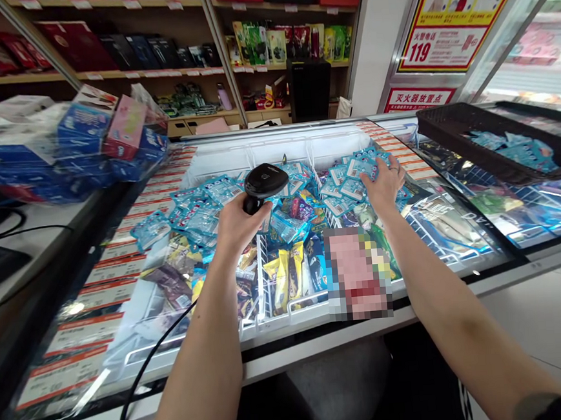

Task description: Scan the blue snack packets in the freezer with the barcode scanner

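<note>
A: What's being held over the freezer (pixel 218 158)?

B: A black barcode scanner (pixel 265 177). It's gripped by its handle in the left hand (pixel 242 219), with the rounded head kept uppermost.

A: And the blue packets (pixel 201 219)?

B: Shiny, flat, printed stuff, white label panels shown on some. They're heaped loosely at all angles in two piles inside, split by a wire divider (pixel 318 191). The right-hand pile is touched by the right hand (pixel 385 179), fingers spread.
</note>
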### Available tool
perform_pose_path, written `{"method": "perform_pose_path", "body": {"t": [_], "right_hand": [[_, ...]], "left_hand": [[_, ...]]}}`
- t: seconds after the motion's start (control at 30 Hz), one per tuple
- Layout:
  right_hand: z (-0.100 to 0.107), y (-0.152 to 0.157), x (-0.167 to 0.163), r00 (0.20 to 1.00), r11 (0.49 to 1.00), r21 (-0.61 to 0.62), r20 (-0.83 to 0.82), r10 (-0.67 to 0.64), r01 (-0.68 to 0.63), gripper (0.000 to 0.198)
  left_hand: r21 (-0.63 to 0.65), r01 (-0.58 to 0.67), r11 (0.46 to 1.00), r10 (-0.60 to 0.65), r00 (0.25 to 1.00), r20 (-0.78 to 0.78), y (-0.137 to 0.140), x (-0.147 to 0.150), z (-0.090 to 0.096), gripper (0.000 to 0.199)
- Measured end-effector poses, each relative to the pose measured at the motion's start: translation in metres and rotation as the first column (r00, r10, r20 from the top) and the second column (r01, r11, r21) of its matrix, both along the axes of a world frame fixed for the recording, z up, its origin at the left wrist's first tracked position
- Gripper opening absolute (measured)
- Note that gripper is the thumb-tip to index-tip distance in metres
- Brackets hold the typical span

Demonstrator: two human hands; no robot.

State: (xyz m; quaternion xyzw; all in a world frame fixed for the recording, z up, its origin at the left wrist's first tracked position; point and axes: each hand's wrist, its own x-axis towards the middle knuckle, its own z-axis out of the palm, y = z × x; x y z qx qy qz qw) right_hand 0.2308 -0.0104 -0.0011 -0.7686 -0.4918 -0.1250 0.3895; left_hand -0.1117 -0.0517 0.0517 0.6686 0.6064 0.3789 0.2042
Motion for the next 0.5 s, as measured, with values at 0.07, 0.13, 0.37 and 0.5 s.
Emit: {"method": "perform_pose_path", "body": {"t": [0.07, 0.13, 0.37, 0.5], "right_hand": [[0.002, -0.005, -0.005, 0.996, 0.999, -0.051, 0.09, 0.005, -0.001, 0.042], [0.003, -0.008, -0.01, 0.985, 0.993, -0.104, 0.155, 0.072, -0.057, 0.034], [0.009, -0.01, -0.026, 0.965, 0.971, -0.062, 0.115, 0.235, -0.229, 0.032], [0.013, -0.006, -0.046, 0.887, 0.89, -0.06, 0.078, 0.455, -0.452, 0.03]], "left_hand": [[0.009, -0.026, 1.0, 0.026, 1.0, 0.0, 0.0, 0.0, -0.001, 0.037], [0.011, -0.058, 0.998, 0.058, 0.998, 0.01, 0.001, -0.001, -0.001, 0.038], [-0.004, -0.083, 0.997, 0.083, 0.994, 0.073, 0.003, -0.004, 0.001, 0.038], [-0.026, -0.08, 0.996, 0.082, 0.992, 0.099, 0.001, -0.004, 0.002, 0.038]]}}
